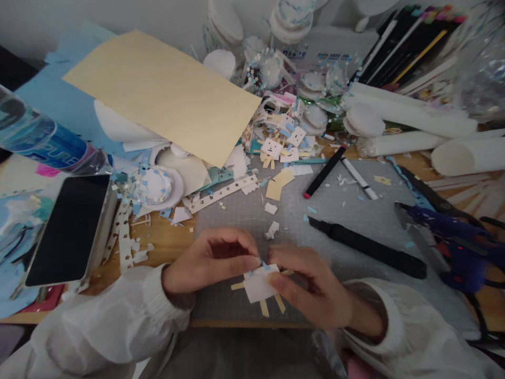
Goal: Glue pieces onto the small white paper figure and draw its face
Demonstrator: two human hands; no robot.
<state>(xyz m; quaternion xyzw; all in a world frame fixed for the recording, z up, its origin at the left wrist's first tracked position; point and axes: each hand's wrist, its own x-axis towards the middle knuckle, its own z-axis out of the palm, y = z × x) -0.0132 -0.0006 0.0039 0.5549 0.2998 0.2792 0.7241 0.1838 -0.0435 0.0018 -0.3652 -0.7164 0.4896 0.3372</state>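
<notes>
A small white paper figure [258, 287], with pale yellow strips sticking out like limbs, is held up over the front of the grey cutting mat [221, 310]. My right hand [311, 287] pinches its right edge between thumb and fingers. At its top edge, the thumb and forefinger of my left hand [215, 260] are pressed together on a small blue paper piece [265, 264], partly hidden by the fingertips. Paper scraps [272, 230] lie just beyond my hands. To the right rests a black craft knife [366, 247].
Similar paper figures with drawn faces [272, 148] are heaped behind the mat. A black marker [325, 172] and white pen [359, 178] lie on it. A blue glue gun [453, 231] is at right; a phone [69, 229], water bottle [47, 137] and yellow sheet [165, 89] are at left.
</notes>
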